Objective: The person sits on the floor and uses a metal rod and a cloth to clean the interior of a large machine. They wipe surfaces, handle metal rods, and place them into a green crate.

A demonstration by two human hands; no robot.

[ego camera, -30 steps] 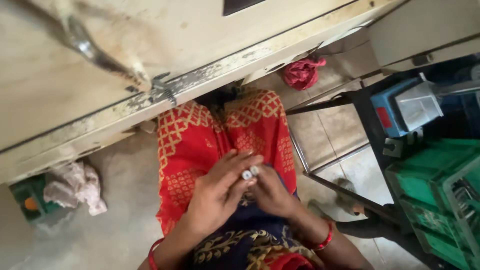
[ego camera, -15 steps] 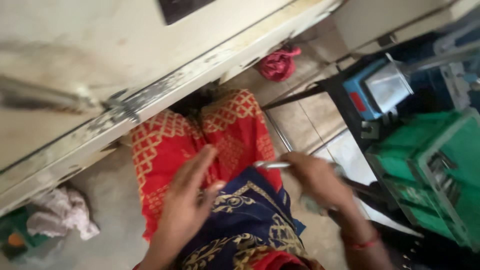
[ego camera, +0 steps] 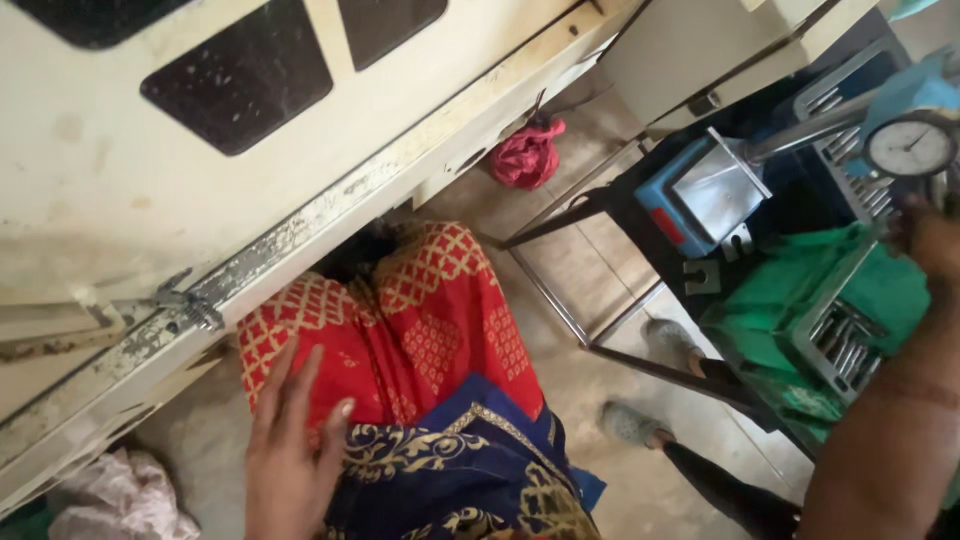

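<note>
Fingers (ego camera: 300, 385) of the left hand (ego camera: 290, 450) lie flat and spread on the red patterned cloth (ego camera: 400, 320) over the lap, gripping nothing. Right hand (ego camera: 930, 240) reaches up by the dial gauge (ego camera: 912, 147), mostly out of frame; can't tell its grip. Gauge sits at the top right, above the green crates (ego camera: 800, 290). Looks light but fragile; I'd grab the body, not the glass face. Cream machine panel (ego camera: 120, 200) overhead, pink rag (ego camera: 525, 155) on the floor.

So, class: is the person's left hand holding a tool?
No: the left hand lies flat and empty on the red patterned cloth.
</note>
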